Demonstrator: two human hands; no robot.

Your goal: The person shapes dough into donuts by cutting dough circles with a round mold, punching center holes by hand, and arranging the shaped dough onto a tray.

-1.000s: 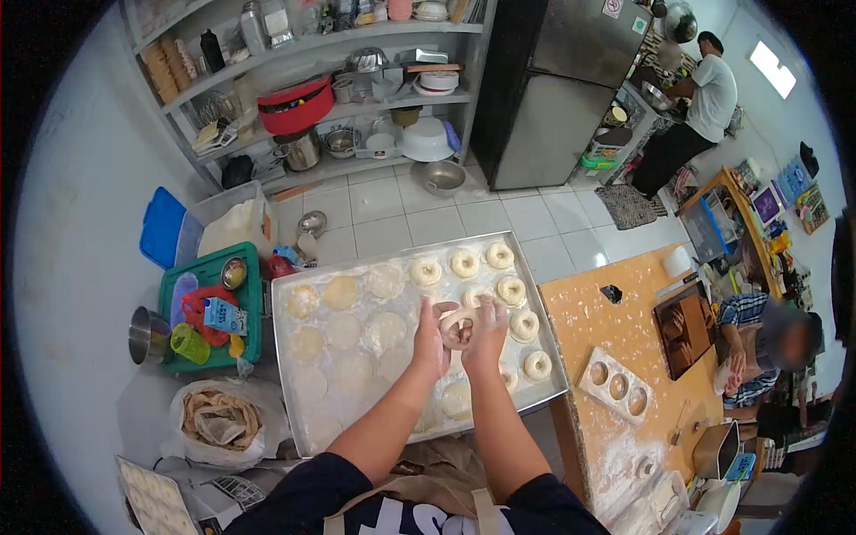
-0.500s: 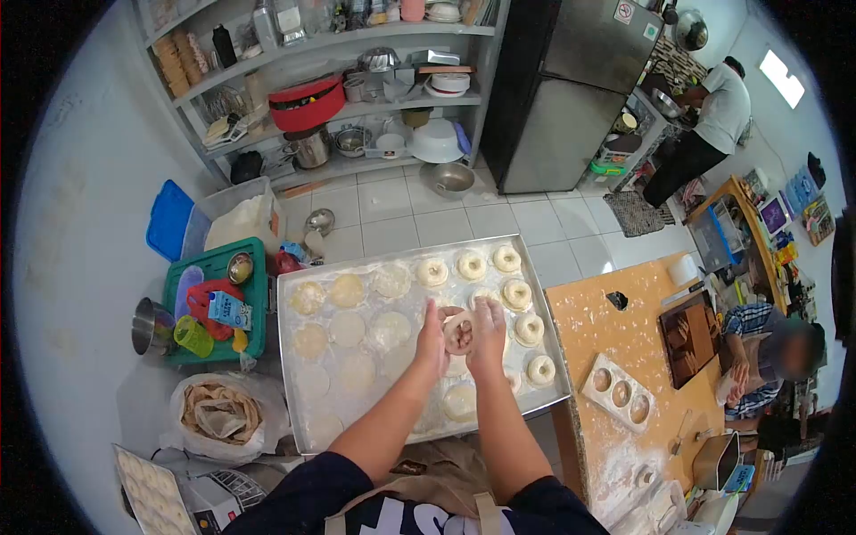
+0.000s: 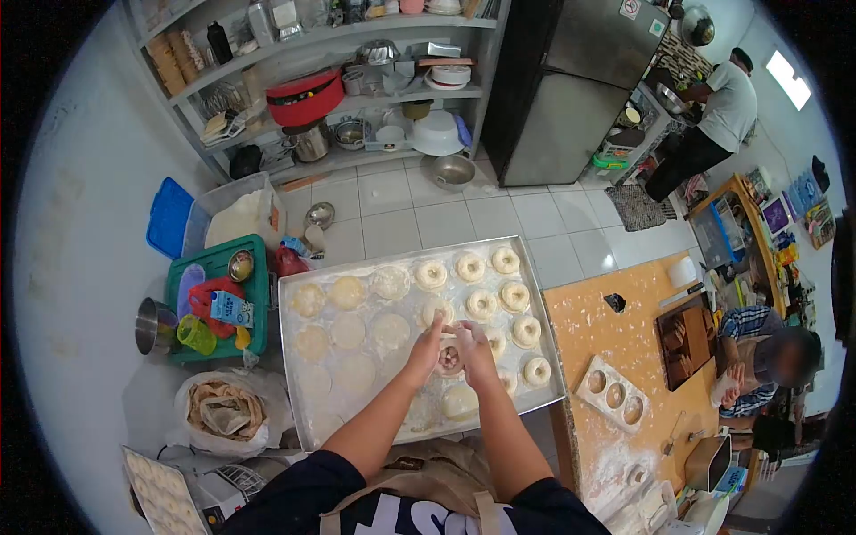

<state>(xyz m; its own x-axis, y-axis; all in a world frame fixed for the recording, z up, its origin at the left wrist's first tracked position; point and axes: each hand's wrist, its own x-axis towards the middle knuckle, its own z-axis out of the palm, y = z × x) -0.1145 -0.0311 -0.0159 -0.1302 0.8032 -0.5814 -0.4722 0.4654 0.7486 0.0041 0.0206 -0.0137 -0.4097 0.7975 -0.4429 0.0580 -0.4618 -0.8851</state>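
Both of my hands are over the middle of a large floured metal tray (image 3: 401,257). My left hand (image 3: 424,357) and my right hand (image 3: 476,355) close around a ring of dough (image 3: 450,370) from opposite sides. Fingers show through its hole, and its upper part is partly hidden by my thumbs and fingers. Shaped dough rings, such as one dough ring (image 3: 514,295), sit on the right part of the tray. Flat dough rounds, such as one dough round (image 3: 349,330), lie across its left part. A plain dough piece (image 3: 460,402) rests just below my hands.
At right stands a floured wooden table (image 3: 571,308) with a white mould with three round hollows (image 3: 613,394) and a dark tray (image 3: 687,343). A person (image 3: 789,357) is beside it; another person (image 3: 713,125) stands farther back. Left are a green crate lid (image 3: 259,299) and a flour bag (image 3: 223,415).
My hands have come down and slightly left with the dough ring, lowering it nearer the tray. My thumbs and fingers have drawn together above it. A dough ring behind them is now more visible.
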